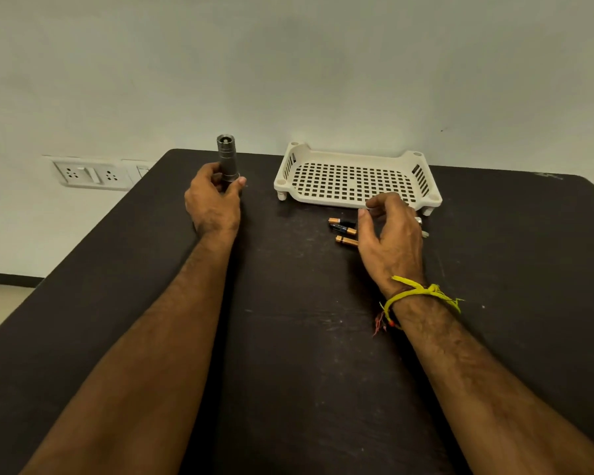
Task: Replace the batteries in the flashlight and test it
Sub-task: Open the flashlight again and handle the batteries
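A grey metal flashlight [227, 159] stands upright at the far left of the dark table, and my left hand [213, 202] grips its lower body. Three black-and-copper batteries [343, 229] lie side by side on the table just in front of the basket. My right hand [391, 234] hovers right beside them with fingers spread and curled, holding nothing, and it covers their right ends. A small metal part [419, 220] and a pale piece [425, 233] peek out behind that hand; I cannot tell what they are.
A cream perforated plastic basket [422, 181] sits at the back of the dark table [288, 337], against the pale wall. A wall socket panel [93, 174] is at the left, beyond the table's edge. A yellow thread is tied around my right wrist.
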